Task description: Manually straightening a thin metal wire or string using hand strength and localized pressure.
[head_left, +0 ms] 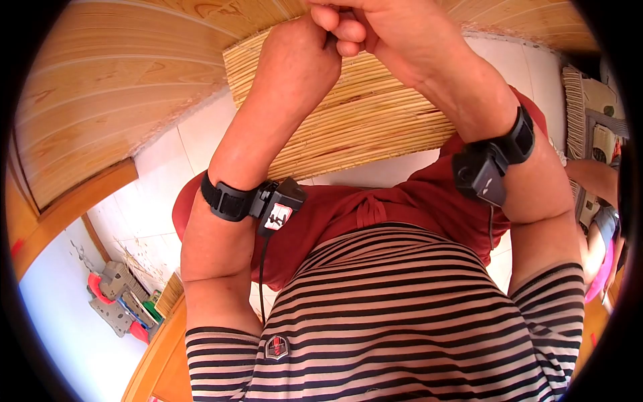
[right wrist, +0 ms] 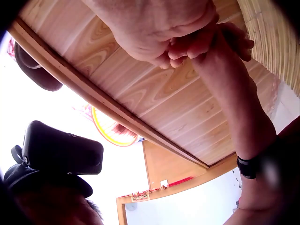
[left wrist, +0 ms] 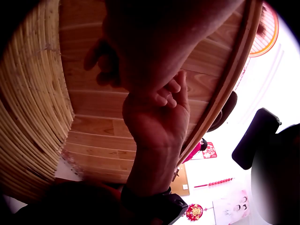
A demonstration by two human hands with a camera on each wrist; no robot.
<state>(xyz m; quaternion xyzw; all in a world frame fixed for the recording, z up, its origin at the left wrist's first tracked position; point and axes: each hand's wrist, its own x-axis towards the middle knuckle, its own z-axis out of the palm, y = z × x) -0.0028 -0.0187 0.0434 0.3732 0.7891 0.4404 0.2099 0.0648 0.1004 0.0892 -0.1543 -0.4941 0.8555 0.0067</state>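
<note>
A mat of thin straw-coloured stalks [head_left: 365, 124] slants between the person's knees and the wooden surface. Over its far edge, my left hand [head_left: 298, 57] and right hand [head_left: 395, 40] meet, overlapping at the fingers. The right fingertips [head_left: 348, 30] curl against the left hand's thumb side. In the left wrist view the right hand [left wrist: 157, 122] reaches up with bent fingers behind the shadowed left hand [left wrist: 140, 61]. From the right wrist, the left fingers [right wrist: 236, 42] show bent beyond the right hand [right wrist: 159, 30]. What lies between the fingers is hidden; I cannot tell what they hold.
A wood-grain panelled surface [head_left: 127, 74] stands ahead and to the left. Pale floor tiles [head_left: 161, 161] lie below. At right, a patterned fringed cloth [head_left: 596, 100] and part of another person [head_left: 596, 184] are visible. The left wrist's camera has a cable [head_left: 262, 275].
</note>
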